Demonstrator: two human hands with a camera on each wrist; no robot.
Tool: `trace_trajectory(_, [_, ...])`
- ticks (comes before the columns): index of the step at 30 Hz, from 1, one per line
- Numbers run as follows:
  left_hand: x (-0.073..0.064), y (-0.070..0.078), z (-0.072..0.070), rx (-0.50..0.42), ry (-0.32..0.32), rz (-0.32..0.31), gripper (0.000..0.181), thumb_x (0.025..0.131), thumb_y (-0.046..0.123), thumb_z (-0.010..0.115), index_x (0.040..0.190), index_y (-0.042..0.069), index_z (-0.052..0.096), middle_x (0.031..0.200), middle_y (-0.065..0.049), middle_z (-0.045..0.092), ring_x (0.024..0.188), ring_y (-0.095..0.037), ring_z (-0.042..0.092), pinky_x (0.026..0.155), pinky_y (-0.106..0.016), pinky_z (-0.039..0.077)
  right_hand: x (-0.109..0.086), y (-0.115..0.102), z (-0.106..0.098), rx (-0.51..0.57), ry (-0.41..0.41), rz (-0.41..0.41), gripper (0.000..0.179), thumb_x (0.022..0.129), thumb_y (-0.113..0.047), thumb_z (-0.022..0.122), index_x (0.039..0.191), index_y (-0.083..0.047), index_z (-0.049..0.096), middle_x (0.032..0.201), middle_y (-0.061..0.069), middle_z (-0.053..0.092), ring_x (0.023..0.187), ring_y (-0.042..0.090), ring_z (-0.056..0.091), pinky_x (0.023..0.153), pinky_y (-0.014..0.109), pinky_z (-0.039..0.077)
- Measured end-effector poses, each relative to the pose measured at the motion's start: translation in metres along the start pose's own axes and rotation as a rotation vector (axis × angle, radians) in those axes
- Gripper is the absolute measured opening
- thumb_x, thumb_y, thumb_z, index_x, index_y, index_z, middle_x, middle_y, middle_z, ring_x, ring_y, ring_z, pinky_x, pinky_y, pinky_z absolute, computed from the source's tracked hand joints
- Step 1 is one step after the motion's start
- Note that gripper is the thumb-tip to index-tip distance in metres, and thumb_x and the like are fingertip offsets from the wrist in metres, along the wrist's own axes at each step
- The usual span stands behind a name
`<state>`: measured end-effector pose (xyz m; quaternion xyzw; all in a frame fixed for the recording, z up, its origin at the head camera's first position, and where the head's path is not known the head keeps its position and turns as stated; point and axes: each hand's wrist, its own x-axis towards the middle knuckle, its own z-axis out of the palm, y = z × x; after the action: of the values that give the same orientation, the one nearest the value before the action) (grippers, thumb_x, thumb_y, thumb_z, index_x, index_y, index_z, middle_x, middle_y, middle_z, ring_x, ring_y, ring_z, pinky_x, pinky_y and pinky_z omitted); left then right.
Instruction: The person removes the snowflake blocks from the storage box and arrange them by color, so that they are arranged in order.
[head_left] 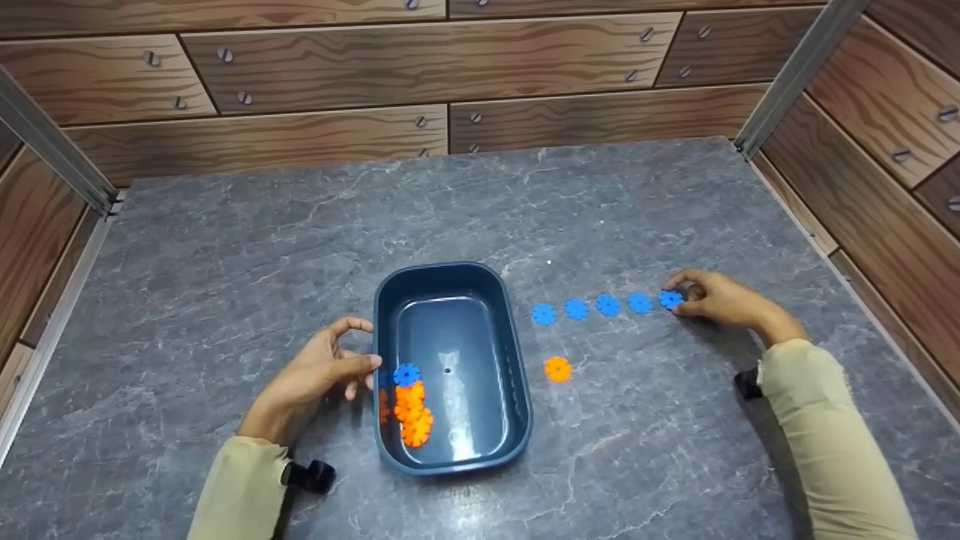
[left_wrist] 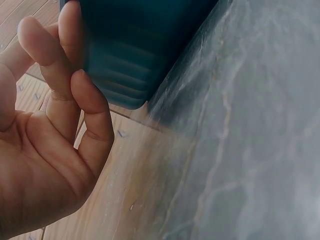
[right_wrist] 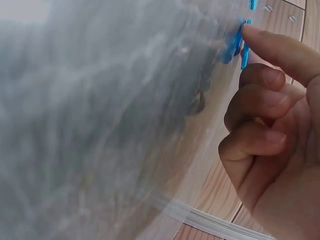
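Note:
My right hand [head_left: 724, 301] pinches a blue notched disc [head_left: 670, 299] between thumb and index finger, at the right end of a row of several blue discs [head_left: 607, 304]. In the right wrist view this blue disc [right_wrist: 245, 47] stands edge-on at the fingertips, close to the tabletop, with the other fingers curled in. My left hand [head_left: 319, 371] rests loosely bent fingertips at the left side of a dark blue tub [head_left: 517, 375]. The left wrist view shows its fingers [left_wrist: 92, 117] against the tub's outer wall [left_wrist: 120, 65]. Inside the tub lie one blue disc [head_left: 406, 374] and several orange discs [head_left: 415, 426].
A single orange disc [head_left: 557, 369] lies on the grey marbled table [head_left: 300, 247], right of the tub and below the blue row. Wood-patterned panels [head_left: 420, 64] stand behind and at both sides. Metal posts [head_left: 795, 71] mark the rear corners.

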<state>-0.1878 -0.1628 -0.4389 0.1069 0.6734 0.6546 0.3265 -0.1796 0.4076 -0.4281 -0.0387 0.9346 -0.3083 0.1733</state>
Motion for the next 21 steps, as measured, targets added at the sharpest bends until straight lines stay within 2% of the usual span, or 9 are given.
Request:
trace_trajectory(8, [0.0007, 0.0013, -0.0004, -0.008, -0.011, 0.003, 0.050, 0.089, 0.010, 0.066, 0.126, 0.008, 0.032, 0.064, 0.000, 0.066, 0.043, -0.007, 0.052, 0.048, -0.018, 0.046, 0.0008, -0.0012, 0.0003, -0.007, -0.002, 0.034, 0.041, 0.090, -0.015, 0.067, 0.126, -0.002, 0.053, 0.071, 0.001, 0.053, 0.059, 0.007, 0.042, 0.057, 0.024, 0.037])
trace_trajectory(21, [0.0015, 0.0002, -0.0006, 0.031, -0.020, 0.021, 0.051, 0.090, 0.009, 0.066, 0.127, 0.004, 0.032, 0.064, 0.000, 0.066, 0.043, -0.007, 0.051, 0.050, -0.019, 0.047, 0.0004, -0.0015, 0.0022, 0.055, -0.020, 0.059, 0.045, 0.090, -0.011, 0.065, 0.130, 0.001, 0.048, 0.067, -0.002, 0.049, 0.055, 0.006, 0.040, 0.054, 0.023, 0.038])
